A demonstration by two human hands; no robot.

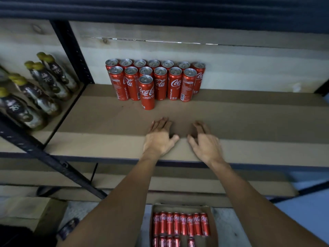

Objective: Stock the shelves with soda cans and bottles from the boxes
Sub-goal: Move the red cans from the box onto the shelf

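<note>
While our left hand [158, 139] and right hand [206, 145] lie spread at the front edge of the shelf [249, 122], both hold nothing. Cans [161, 83] stand toward its back edge.

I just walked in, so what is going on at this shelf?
A person is stocking red Coca-Cola cans. Two rows stand at the back of the brown shelf board, with a single can in front. The left grip and right grip are open and empty above the board. The cardboard box below holds more cans.
</note>
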